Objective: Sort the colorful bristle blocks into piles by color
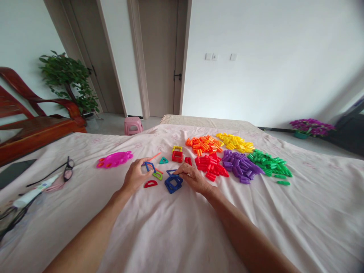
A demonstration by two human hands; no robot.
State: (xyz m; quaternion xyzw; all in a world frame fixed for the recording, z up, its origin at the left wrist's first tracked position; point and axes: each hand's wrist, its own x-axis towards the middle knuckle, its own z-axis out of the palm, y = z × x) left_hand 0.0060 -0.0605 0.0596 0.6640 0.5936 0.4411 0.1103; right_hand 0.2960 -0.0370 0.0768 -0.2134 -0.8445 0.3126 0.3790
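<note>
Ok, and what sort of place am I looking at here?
Most likely a living area in someone's home: there's a red-brown wooden armchair, a leafy potted plant behind it, and a pale pink flowered cloth spread over the work surface.

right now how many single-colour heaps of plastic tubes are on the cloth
5: the orange heap and yellow heap behind, then the red heap, purple heap and green heap in front, left to right. No heap looks hidden.

The frames (171, 189) are blue; tubes come in orange piles (203, 145), yellow (236, 143), red (211, 165), purple (241, 166) and green (269, 163) — the tray (118, 159) magenta, the cloth (159, 235) pale pink with faint flowers.
</note>
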